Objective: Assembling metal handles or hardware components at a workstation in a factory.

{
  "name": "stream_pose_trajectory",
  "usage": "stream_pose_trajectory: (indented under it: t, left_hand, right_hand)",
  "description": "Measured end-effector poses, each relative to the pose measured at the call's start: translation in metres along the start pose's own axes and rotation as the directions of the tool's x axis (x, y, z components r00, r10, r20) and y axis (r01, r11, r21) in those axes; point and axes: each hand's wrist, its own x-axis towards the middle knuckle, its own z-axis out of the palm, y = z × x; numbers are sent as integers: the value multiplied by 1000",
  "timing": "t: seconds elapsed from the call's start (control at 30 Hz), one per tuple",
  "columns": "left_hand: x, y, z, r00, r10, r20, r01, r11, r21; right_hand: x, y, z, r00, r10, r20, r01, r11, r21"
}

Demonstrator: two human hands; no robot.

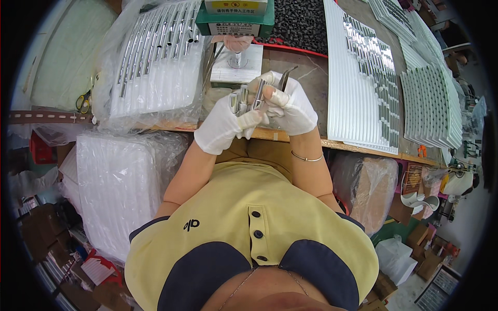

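Note:
Both hands wear white gloves with some fingertips bare, and they meet above the near edge of the table. My left hand [219, 126] is closed around a few short shiny silver tubes [243, 96], which stand roughly upright between its fingers. Fingers and thumb of my right hand [300, 109] pinch another silver tube [260, 92], close beside the left hand's tubes. A dark, curved metal tool like bent tweezers [285, 79] sticks up out of the right hand too. Just beyond the hands stands a small green press [236, 25] with a pale metal base plate [251, 68].
Left of the press, silver tubes [165, 31] lie in a plastic-wrapped white tray [150, 93]. Small black parts [298, 23] fill a red-rimmed bin behind. White ribbed trays [342, 98] with silver pieces stand right. Yellow-handled scissors [83, 102] lie far left; wrapped stacks [116, 181] flank me.

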Motion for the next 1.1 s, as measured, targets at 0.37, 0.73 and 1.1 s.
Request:
stream_pose_trajectory:
  t: [0.37,0.73,1.1]
  left_hand:
    - [4,-5,13,804,520,-290,-139,638,758]
    - [2,0,10,780,564,-270,-95,534,840]
    - [2,-2,14,823,494,-280,-124,637,761]
  right_hand:
    - [5,11,11,976,-84,-201,56,988,-142]
    - [5,8,18,970,-103,-219,65,983,-171]
    - [1,3,16,973,-83,-216,59,992,-116]
